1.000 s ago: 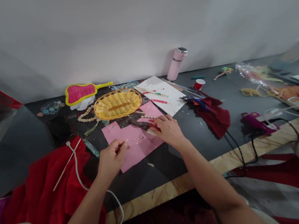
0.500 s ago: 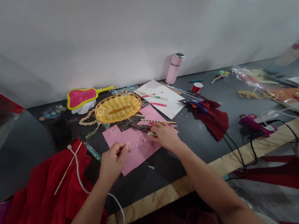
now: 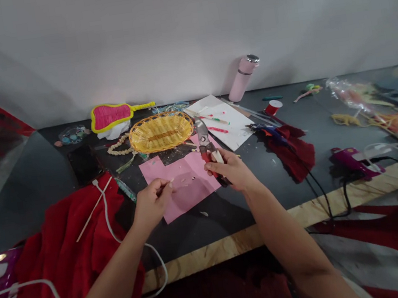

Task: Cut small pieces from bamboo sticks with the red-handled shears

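Observation:
Pruning shears (image 3: 203, 138) with red handles stand blades up in my right hand (image 3: 233, 166), whose fingers wrap round the grips. A whitish piece (image 3: 218, 156) shows by those fingers; whether it belongs to the tool I cannot tell. My left hand (image 3: 152, 202) is closed in a pinch, with a tiny whitish piece (image 3: 172, 181) at its fingertips, too small to name. Both hands are over a pink sheet of paper (image 3: 180, 203) that bears small scraps.
Behind the paper are a yellow wicker basket (image 3: 162, 133), a white sheet (image 3: 237, 136) with pens and a pink bottle (image 3: 243, 79). Red cloth (image 3: 69, 226) with a white cable lies left; dark red cloth (image 3: 296, 155) and a purple glue gun-like device (image 3: 356, 161) are right.
My right hand has picked the pruning shears up off the pink paper and turned them blades up. The left hand keeps its pinch over the paper. The view has shifted slightly.

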`<state>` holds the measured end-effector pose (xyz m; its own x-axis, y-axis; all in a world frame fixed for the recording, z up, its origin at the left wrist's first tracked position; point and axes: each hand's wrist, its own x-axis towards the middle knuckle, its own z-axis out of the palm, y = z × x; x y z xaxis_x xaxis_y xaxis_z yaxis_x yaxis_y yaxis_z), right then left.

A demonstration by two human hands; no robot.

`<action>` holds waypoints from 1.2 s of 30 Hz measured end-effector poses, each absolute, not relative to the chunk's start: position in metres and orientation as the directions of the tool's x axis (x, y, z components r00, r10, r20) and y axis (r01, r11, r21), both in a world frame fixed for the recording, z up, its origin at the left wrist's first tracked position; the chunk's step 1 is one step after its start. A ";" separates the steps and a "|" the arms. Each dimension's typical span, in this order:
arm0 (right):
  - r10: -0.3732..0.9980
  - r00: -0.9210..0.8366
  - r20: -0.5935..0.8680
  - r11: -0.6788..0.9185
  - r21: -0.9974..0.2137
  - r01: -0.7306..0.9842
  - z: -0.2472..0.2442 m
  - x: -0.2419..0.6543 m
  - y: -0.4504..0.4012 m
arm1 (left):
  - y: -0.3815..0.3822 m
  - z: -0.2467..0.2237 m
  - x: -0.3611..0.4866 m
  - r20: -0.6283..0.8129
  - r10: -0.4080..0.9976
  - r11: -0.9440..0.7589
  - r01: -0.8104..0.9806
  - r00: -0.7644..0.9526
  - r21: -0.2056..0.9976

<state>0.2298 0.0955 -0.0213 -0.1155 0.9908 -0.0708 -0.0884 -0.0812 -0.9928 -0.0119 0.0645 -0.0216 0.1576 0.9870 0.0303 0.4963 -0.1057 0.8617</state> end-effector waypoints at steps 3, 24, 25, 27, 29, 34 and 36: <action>0.968 -0.208 -0.144 -0.202 -0.933 -0.297 -0.017 0.226 0.091 | 0.065 -0.020 -0.012 0.022 0.988 -0.091 0.469 0.151 0.878; 0.825 -0.529 0.200 0.564 -0.364 0.741 -0.023 0.207 0.077 | 0.069 -0.014 -0.015 0.042 0.992 -0.023 0.150 -0.122 0.988; 0.828 -0.531 0.180 0.560 -0.332 0.759 -0.023 0.207 0.077 | 0.069 -0.014 -0.015 0.048 0.991 -0.030 0.145 -0.122 0.989; 0.827 -0.540 0.154 0.561 -0.290 0.775 -0.024 0.206 0.076 | 0.068 -0.013 -0.015 0.054 0.992 -0.035 0.154 -0.115 0.987; 0.821 -0.554 0.140 0.570 -0.265 0.778 -0.024 0.206 0.075 | 0.067 -0.013 -0.015 0.055 0.994 -0.037 0.173 -0.098 0.984; 0.805 -0.581 0.122 0.592 -0.221 0.775 -0.023 0.202 0.074 | 0.065 -0.013 -0.015 0.059 0.998 -0.049 0.219 -0.038 0.974; 0.803 -0.585 0.114 0.595 -0.212 0.775 -0.022 0.201 0.073 | 0.064 -0.012 -0.015 0.057 0.998 -0.052 0.249 -0.016 0.967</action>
<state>0.2006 0.0734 -0.0224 -0.5854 0.8027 0.1140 0.7749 0.5954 -0.2124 -0.0147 0.0644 -0.0122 -0.0158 0.9982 0.0572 0.2494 -0.0515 0.9670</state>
